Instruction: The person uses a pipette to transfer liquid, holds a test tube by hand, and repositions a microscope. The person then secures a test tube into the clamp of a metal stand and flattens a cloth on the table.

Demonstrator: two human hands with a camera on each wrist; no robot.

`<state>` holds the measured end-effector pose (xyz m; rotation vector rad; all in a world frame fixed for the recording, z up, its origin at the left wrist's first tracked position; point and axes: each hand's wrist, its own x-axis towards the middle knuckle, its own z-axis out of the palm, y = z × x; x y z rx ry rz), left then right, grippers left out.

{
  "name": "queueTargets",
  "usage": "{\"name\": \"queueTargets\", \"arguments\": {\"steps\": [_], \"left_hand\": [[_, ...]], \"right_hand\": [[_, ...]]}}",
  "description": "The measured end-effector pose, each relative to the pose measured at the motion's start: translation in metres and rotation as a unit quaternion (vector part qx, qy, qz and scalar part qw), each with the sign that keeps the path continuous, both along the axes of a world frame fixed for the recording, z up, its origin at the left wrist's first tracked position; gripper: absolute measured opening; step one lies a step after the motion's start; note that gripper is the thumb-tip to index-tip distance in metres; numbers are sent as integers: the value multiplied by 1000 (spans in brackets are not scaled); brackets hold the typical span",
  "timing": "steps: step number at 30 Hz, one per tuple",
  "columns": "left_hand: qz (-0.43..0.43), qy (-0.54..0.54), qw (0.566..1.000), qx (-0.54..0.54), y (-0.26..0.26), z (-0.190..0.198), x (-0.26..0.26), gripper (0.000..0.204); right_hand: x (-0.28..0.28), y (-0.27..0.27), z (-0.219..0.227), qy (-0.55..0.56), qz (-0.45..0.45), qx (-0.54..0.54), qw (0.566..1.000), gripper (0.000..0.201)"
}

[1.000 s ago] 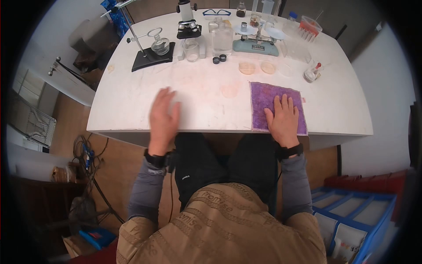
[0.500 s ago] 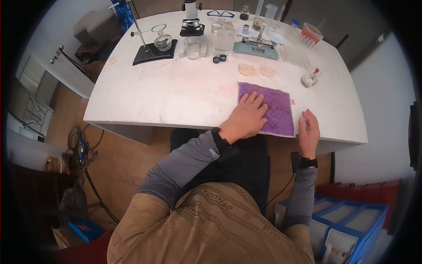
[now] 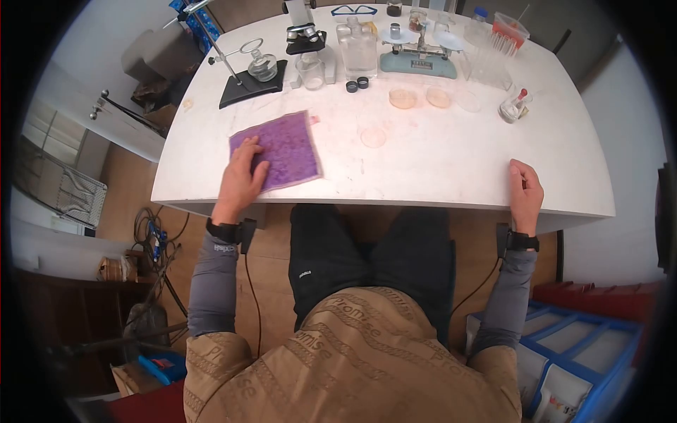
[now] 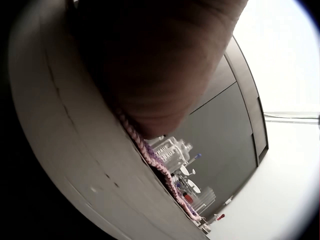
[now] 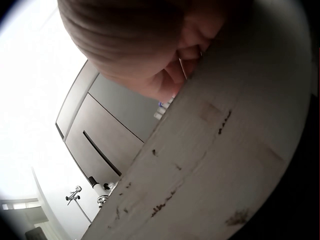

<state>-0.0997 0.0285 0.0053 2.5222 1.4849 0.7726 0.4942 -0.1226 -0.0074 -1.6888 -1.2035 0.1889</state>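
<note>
A purple cloth (image 3: 285, 151) with a pale stitched border lies flat on the left front of the white table (image 3: 423, 166). My left hand (image 3: 242, 176) rests on its left part, fingers laid over the fabric near the table edge. In the left wrist view, the heel of that hand covers much of the picture, with the cloth's edge (image 4: 165, 172) below it. At the right front of the table my right hand (image 3: 526, 192) rests with loosely bent fingers and holds nothing. The right wrist view has its fingers (image 5: 187, 52) close over the tabletop, partly in shadow.
Along the back stand a ring stand base (image 3: 243, 90), a microscope (image 3: 305, 39), a beaker (image 3: 310, 74), a clear bottle (image 3: 358, 53) and a balance (image 3: 419, 65). Petri dishes (image 3: 403, 99) lie in front of the balance. Two black caps (image 3: 357, 84) sit before the bottle.
The purple cloth has slid from the right to the left side and turned somewhat. It was first under my right hand, then under my left, which has moved left with it. The right hand has moved right.
</note>
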Motion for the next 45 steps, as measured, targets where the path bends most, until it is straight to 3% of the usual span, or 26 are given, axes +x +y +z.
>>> {"name": "queueTargets", "arguments": {"steps": [3, 7, 13, 15, 17, 28, 36, 39, 42, 45], "left_hand": [[49, 23, 999, 3, 21, -14, -90, 49], [118, 52, 992, 7, 49, -32, -194, 47], [185, 73, 980, 8, 61, -40, -213, 49], [187, 103, 977, 20, 56, -43, -190, 50], [129, 69, 989, 16, 46, -44, -161, 50], [-70, 61, 995, 25, -16, -5, 66, 52], [-136, 55, 989, 22, -41, -1, 183, 54], [-134, 53, 989, 25, -41, -2, 201, 54], [-135, 29, 990, 17, -42, -5, 209, 55], [-157, -20, 987, 17, -39, -2, 206, 49]], "right_hand": [[3, 1, -9, -3, 9, 34, 999, 23], [2, 3, -12, -13, 13, 44, 999, 22], [-1, 3, -15, -15, 14, 50, 999, 21], [-2, 5, -17, -17, 7, 48, 999, 21], [-5, 7, -16, -22, 3, 51, 998, 21], [-4, 7, -18, -54, -16, 56, 997, 19], [-34, 0, 2, -63, -19, 77, 995, 17], [-97, -4, 28, -116, 58, 102, 986, 19], [-155, -1, 50, -129, 208, 103, 964, 25], [-190, 21, 38, -149, 268, 97, 947, 33]]}}
